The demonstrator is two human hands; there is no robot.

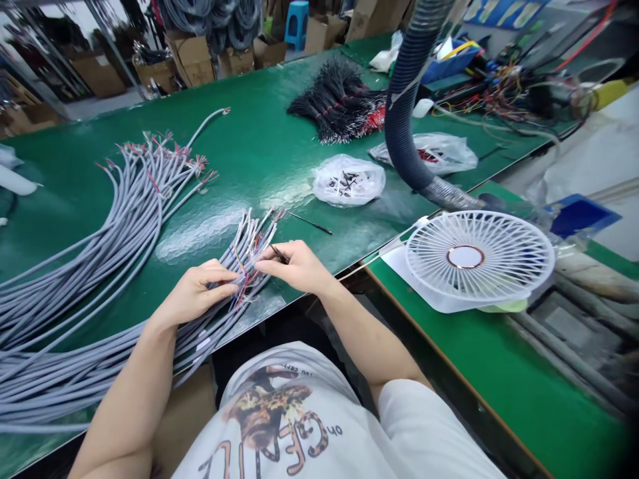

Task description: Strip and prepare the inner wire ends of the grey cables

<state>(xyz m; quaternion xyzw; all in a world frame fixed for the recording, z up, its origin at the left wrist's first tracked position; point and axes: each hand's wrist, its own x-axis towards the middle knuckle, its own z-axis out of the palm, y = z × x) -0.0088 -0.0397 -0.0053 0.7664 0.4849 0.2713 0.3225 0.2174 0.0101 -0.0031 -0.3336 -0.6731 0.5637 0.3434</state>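
A bundle of grey cables (120, 356) runs in from the left along the table's near edge. Its stripped ends fan out into thin coloured wires (244, 279) in front of me. My left hand (200, 289) is closed, with thumb and forefinger pinching one of these wires. From the right, my right hand (297, 267) is closed too, its fingertips at the same wires. A small dark piece (280, 255) sticks out between its fingers; its kind cannot be made out. Just beyond the wire ends lies a thin dark rod (314, 225).
A second grey cable bundle (134, 199) lies farther left. Behind are a plastic bag of small dark parts (349, 181), another bag (444, 153) and black wire bundles (334, 100). A ribbed hose (402, 113) hangs at the right, near a white fan (479, 259).
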